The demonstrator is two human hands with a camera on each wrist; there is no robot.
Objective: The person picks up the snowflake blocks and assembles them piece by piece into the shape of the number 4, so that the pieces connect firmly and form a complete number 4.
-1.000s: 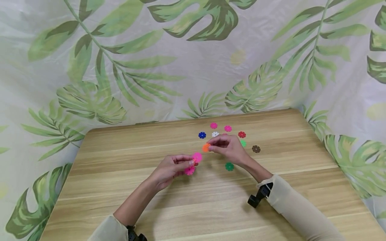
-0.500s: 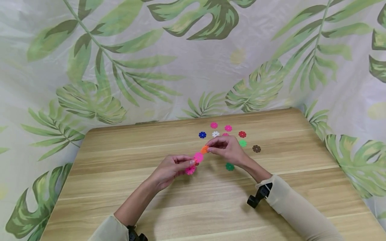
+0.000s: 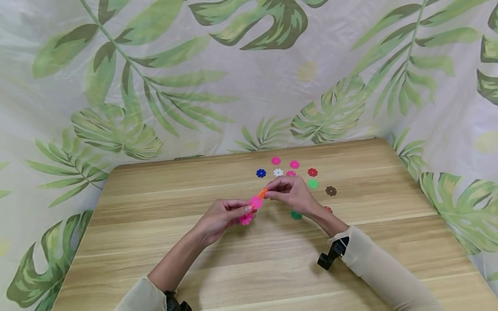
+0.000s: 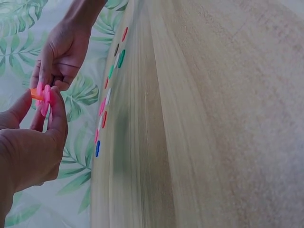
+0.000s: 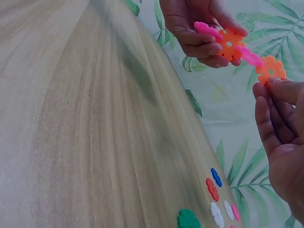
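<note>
The head view looks down across the table; closer, tilted wrist views share left hand and right hand.

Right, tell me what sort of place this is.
Probably an indoor corner set up for tabletop craft or play: a wood-grain table, a leaf-print sheet behind it, and small coloured discs.

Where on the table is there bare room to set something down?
A broad bare patch of the table lies between its left edge and the left hand. Another lies between the brown disc and the right edge. It is crowded beyond the right hand, around the white disc and pink discs.
</note>
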